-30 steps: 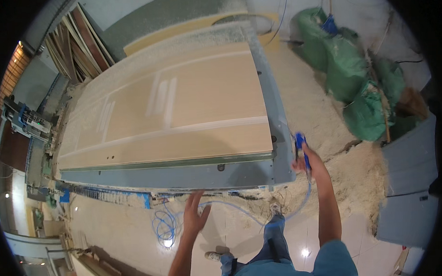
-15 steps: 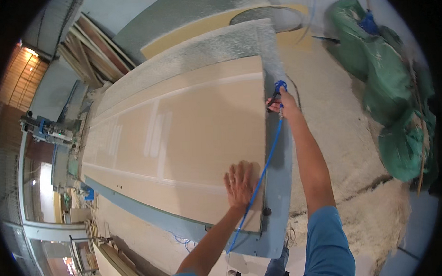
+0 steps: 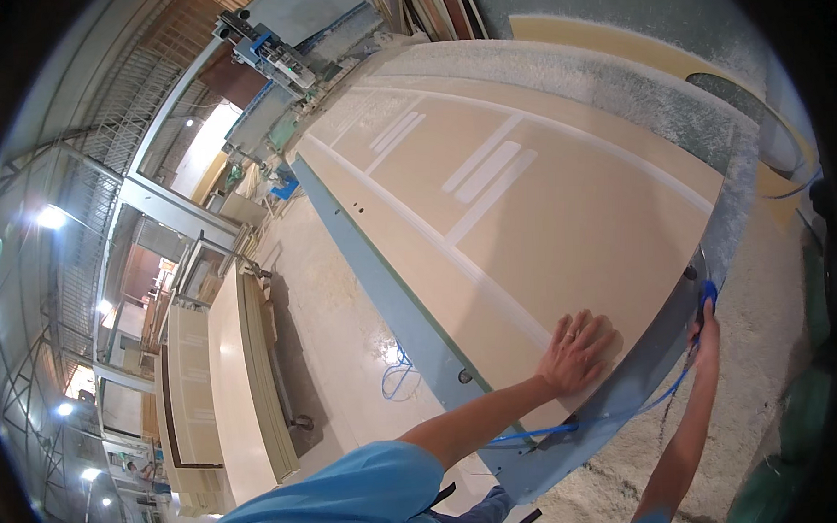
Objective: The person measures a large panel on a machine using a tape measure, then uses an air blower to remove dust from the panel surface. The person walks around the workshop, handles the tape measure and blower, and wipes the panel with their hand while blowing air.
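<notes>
My left hand [image 3: 578,353] lies flat on a large beige door-like panel [image 3: 611,227], near its close corner, fingers spread. White strips and grooves cross the panel's face. My right hand [image 3: 706,337] is just beyond the panel's right end, wrapped round what looks like a blue air blow gun [image 3: 709,293]. From it a blue hose [image 3: 647,406] runs back under my left forearm along the table's end. A blue-grey worktable [image 3: 541,476] carries the panel and shows past its edges.
Pale sawdust coats the table's far strip [image 3: 615,84] and the floor at right. Stacked panels [image 3: 243,378] stand on a wheeled cart at left. A machine [image 3: 273,59] sits past the table's far end. Boards [image 3: 433,12] lean at the back; green sacks [image 3: 777,489] lie right.
My view has swung to the left, bringing the stacked panels into sight. My right hand has come closer along the panel's end with the blow gun. The left hand still rests on the panel.
</notes>
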Available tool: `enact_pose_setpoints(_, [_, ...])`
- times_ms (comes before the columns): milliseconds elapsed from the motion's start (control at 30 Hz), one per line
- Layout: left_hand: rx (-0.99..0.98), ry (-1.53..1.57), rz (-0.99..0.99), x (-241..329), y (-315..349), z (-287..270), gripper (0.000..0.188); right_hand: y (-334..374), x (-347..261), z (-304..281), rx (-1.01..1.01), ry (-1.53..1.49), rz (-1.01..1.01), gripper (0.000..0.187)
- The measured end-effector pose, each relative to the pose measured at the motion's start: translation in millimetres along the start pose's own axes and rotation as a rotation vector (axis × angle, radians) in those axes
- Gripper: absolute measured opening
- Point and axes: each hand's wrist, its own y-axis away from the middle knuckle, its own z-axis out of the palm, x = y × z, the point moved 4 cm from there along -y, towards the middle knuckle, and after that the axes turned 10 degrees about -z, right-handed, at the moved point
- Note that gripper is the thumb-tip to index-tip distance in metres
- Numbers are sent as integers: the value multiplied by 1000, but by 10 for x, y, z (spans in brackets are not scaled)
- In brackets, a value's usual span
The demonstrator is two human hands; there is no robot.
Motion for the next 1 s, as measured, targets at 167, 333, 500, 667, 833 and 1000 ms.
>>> enact_pose_setpoints(167, [33,26,5,45,67,18,58,1871,452,117,-133,-3,-3,52])
enact_pose_setpoints(333, [59,99,20,-47,182,118,55,3466,951,312,-64,-42,383,57])
enact_pose_setpoints(500, [22,140,23,-132,379,177,57,4452,952,424,-176,-3,362,54])
enact_pose_setpoints(667, [-83,175,33,-531,177,87,58,4304,625,174,-255,197,507,44])
enact_pose_setpoints(833, [54,89,-75,-984,-207,-78,59,3048,-17,-292,-273,512,394,58])
enact_pose_setpoints(1000, [68,40,-50,-993,-299,-73,59,957,-433,-196,94,-44,-37,48])
